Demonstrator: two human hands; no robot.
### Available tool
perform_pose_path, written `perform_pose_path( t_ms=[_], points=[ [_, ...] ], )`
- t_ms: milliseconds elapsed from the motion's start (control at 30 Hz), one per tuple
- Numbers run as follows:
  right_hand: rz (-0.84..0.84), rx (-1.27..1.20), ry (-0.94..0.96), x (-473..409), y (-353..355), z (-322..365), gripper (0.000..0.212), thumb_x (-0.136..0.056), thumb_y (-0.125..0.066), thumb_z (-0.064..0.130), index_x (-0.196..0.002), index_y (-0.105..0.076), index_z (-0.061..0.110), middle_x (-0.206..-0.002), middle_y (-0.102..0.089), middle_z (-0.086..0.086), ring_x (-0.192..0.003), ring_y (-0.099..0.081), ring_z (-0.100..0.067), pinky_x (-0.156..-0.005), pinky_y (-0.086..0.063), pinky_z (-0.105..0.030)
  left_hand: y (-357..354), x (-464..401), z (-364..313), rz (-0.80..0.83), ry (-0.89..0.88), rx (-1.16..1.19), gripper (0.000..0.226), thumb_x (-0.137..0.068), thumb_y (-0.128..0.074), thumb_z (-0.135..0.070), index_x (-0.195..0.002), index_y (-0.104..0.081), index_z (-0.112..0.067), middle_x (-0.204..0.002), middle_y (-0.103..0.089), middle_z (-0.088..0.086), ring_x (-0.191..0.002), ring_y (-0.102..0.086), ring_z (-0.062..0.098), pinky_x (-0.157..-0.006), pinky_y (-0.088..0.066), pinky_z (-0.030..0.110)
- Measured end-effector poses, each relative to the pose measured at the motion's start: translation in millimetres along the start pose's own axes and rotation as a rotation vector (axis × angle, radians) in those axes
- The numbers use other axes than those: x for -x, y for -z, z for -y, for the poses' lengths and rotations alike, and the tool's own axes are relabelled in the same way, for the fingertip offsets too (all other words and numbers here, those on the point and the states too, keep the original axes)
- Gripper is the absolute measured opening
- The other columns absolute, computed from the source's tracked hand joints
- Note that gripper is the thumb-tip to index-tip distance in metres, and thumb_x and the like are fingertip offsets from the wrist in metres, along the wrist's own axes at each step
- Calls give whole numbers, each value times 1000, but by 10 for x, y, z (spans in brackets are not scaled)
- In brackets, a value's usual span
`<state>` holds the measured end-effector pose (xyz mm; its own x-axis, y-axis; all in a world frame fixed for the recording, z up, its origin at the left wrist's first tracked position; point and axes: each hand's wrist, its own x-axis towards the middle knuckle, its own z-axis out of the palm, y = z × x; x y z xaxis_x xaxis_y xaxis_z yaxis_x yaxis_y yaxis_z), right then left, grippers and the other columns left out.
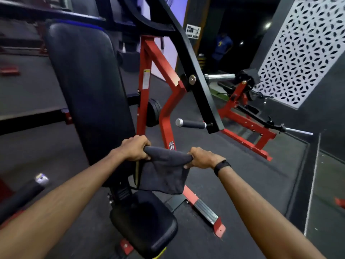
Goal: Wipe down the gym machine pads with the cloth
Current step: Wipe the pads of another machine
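Note:
A dark grey cloth (164, 171) hangs stretched between my two hands in front of the machine. My left hand (135, 147) grips its left top corner, close to the lower right edge of the tall black back pad (87, 86). My right hand (201, 157), with a black band on the wrist, grips the right top corner. The black seat pad (147, 225) lies below the cloth, near the frame's bottom centre. The cloth hangs free above the seat and beside the back pad.
The machine's red frame (164, 71) and black lever arm (196, 71) with a handle (192, 124) rise behind the cloth. Another red machine (246, 128) stands at right by a mirror wall. A second handle (22, 195) juts in at lower left. A person stands far back.

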<state>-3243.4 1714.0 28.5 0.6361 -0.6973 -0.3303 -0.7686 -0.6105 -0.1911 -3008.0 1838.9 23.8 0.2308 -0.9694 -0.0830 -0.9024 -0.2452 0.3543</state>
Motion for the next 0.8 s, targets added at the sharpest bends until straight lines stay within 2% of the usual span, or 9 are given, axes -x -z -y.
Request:
perform_pose_path(
  t_ms=[100,167,233,333,433,500,567,700,800],
  points=[
    [46,-33,117,-105,-72,-93,24,-85,-79,28,-93,-59,17,-94,-60,-6,-99,-67,-33,-84,-54,-40,-258,132,-26,-41,122,103,22,-77,-81,-31,-96,-71,-31,-102,-69,0,-101,-65,24,-79,-49,34],
    [97,-127,252,-223,-96,-72,10,-89,-74,11,-90,-65,8,-79,-62,-5,-78,-70,-24,-69,-59,-33,-360,248,25,-96,226,214,23,-74,-82,-26,-94,-74,-34,-97,-71,0,-96,-67,23,-80,-54,36],
    [105,-233,307,-282,-99,-42,14,-91,-67,-1,-85,-64,11,-68,-58,1,-59,-60,-6,-51,-49,-19,-406,325,78,-138,265,335,25,-70,-84,-19,-86,-76,-37,-90,-73,-2,-90,-69,20,-80,-58,40],
    [147,-387,354,-454,-187,17,18,-91,-59,-3,-98,-69,11,-73,-57,-5,-62,-51,-13,-51,-43,-27,-433,408,169,-222,326,418,28,-70,-83,-5,-93,-80,-22,-87,-75,0,-87,-70,15,-79,-60,40],
    [214,-459,380,-563,-329,131,26,-93,-54,-6,-113,-67,5,-74,-54,0,-58,-46,-5,-52,-37,-20,-450,413,274,-277,373,438,28,-74,-81,3,-98,-80,-12,-91,-75,2,-90,-68,13,-73,-56,28],
    [241,-511,393,-637,-393,142,28,-93,-54,-9,-112,-67,5,-79,-61,3,-66,-53,1,-62,-43,-16,-473,378,327,-298,394,467,28,-75,-79,5,-98,-80,-11,-91,-75,2,-89,-67,11,-69,-51,21],
    [242,-565,409,-729,-439,120,25,-90,-54,-11,-112,-65,-6,-89,-61,-4,-83,-56,-10,-76,-45,-28,-538,338,349,-312,404,497,28,-74,-78,7,-97,-80,-10,-88,-74,0,-86,-67,10,-65,-48,15],
    [172,-640,376,-870,-474,81,42,-87,-49,-20,-118,-67,1,-92,-68,1,-81,-63,2,-73,-52,-19,-753,270,327,-350,462,578,31,-70,-75,12,-90,-80,-12,-81,-74,-1,-84,-68,10,-63,-49,16],
    [119,-693,417,-971,-559,114,53,-80,-49,-26,-122,-67,1,-105,-71,-4,-89,-66,1,-81,-58,-21,-901,247,332,-398,525,636,36,-68,-71,15,-91,-80,-11,-84,-75,0,-84,-68,12,-62,-48,16]
  ],
)
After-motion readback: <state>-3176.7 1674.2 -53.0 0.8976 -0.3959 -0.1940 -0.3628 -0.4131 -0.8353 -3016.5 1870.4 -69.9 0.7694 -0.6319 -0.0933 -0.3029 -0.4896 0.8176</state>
